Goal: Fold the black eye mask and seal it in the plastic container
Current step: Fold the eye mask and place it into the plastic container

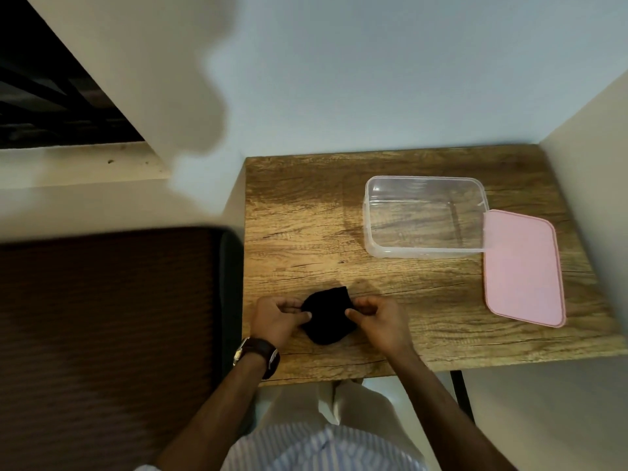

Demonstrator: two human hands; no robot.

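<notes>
The black eye mask [328,316] lies folded into a compact lump near the front edge of the wooden table [306,232]. My left hand [277,319] pinches its left side and my right hand [379,317] pinches its right side. The clear plastic container [424,217] stands open and empty at the back right of the table, well away from both hands. Its pink lid [523,266] lies flat on the table to the container's right, touching its corner.
A dark brown padded surface [108,317] sits left of the table. Pale walls close in behind and on the right [584,158]. A watch with a brown strap [258,355] is on my left wrist. A black table leg [462,392] shows below the front edge.
</notes>
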